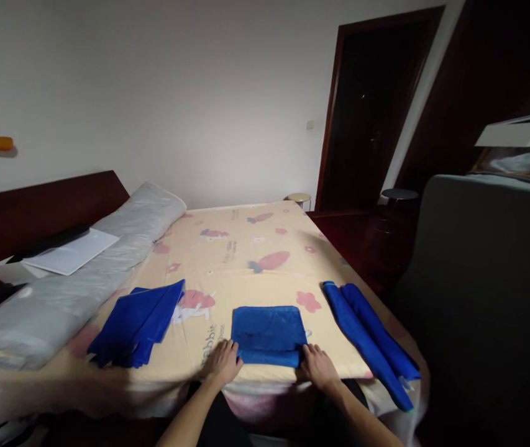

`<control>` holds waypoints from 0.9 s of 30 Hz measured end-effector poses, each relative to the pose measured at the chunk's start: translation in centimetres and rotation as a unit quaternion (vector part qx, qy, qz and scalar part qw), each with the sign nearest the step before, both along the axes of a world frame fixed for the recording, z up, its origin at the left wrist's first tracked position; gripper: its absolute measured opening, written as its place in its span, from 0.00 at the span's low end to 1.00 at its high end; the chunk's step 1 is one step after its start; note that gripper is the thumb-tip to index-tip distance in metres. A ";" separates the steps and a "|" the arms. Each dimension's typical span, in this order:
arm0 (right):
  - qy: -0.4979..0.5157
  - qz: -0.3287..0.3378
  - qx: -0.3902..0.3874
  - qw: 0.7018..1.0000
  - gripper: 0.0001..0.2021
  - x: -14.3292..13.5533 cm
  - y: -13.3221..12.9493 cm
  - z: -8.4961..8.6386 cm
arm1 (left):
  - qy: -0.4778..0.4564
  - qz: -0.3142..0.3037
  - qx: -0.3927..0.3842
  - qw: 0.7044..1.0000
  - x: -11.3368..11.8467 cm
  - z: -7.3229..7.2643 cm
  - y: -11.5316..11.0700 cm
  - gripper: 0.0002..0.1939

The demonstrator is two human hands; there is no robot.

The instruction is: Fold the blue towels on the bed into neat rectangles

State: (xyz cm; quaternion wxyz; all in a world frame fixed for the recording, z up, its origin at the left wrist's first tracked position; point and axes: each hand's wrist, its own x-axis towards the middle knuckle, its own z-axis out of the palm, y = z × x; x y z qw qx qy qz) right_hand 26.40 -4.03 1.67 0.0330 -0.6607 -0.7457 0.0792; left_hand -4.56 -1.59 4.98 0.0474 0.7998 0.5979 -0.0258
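A blue towel, folded into a rectangle, lies flat on the bed near its front edge, with a narrow fold along its near side. My left hand grips its near left corner, fingers bent over the edge. At the near right corner, my right hand pinches the cloth in the same way. To the left rests a loose pile of blue towels with uneven corners. Two long rolled blue towels lie side by side on the right.
The bed has a cream sheet printed with carrots and rabbits. A grey bolster-like bundle runs along the left, a white flat board on it. A dark grey panel stands at the right. Stools are beyond the bed.
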 end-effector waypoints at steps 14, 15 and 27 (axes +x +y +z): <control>-0.014 -0.005 0.000 1.000 0.20 -0.2 -0.3 0.6 | 0.000 0.006 -0.007 1.000 0.1 0.3 -0.2 0.19; -0.012 -0.006 0.002 1.000 0.20 -0.2 -0.3 0.5 | 0.001 0.004 -0.005 1.000 0.1 0.3 -0.2 0.19; -0.003 -0.008 -0.001 1.000 0.19 -0.3 -0.3 0.5 | -0.004 0.012 -0.024 1.000 0.3 1.0 -0.3 0.20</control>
